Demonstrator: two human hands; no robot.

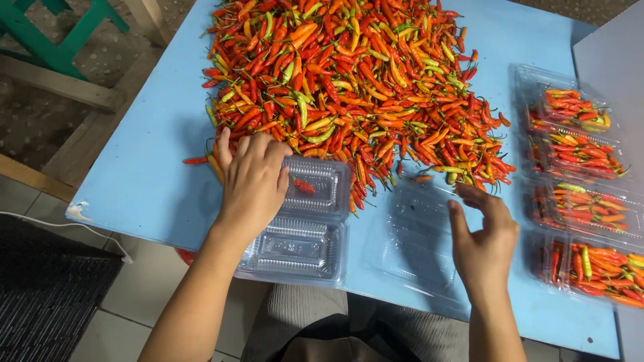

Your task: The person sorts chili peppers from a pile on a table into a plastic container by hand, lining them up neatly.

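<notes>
Left hand [253, 179], fingers spread, holding nothing, rests on open clear box [305, 221] beside chili heap [349, 87].

A green wooden frame [60, 33] and black mat [47, 288] sit on the floor.

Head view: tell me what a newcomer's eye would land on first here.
First, the big heap of red, orange and green chili peppers covering the far half of the light blue table. Next, the left hand at the heap's near edge, beside an open clear plastic clamshell box holding one chili. Filled clear boxes of chilies line the right side, beyond the right hand.
</notes>
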